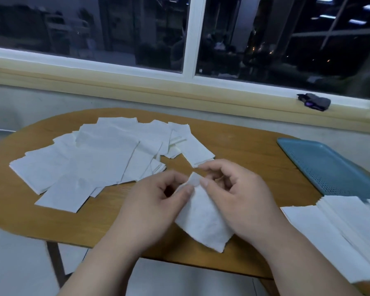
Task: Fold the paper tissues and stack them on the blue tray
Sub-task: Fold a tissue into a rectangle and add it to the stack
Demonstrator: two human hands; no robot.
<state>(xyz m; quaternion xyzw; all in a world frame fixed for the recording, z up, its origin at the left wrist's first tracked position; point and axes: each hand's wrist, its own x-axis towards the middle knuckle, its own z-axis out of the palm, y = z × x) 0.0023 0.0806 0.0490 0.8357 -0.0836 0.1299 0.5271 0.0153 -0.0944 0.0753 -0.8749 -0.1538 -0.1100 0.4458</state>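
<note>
A white paper tissue (203, 221) hangs above the near edge of the wooden table (244, 146). My left hand (156, 206) pinches its upper corner between thumb and fingers. My right hand (235, 195) pinches the same corner from the right side. Several unfolded tissues (98, 159) lie spread in a loose pile on the left half of the table. The blue tray (329, 167) sits at the right edge. A stack of white tissues (340, 231) covers the tray's near end and reaches past it.
A window sill (179, 92) runs behind the table, with a small dark object (314, 101) lying on it at the right. Bare wood shows between the tissue pile and the tray. The floor is visible below the table's near edge.
</note>
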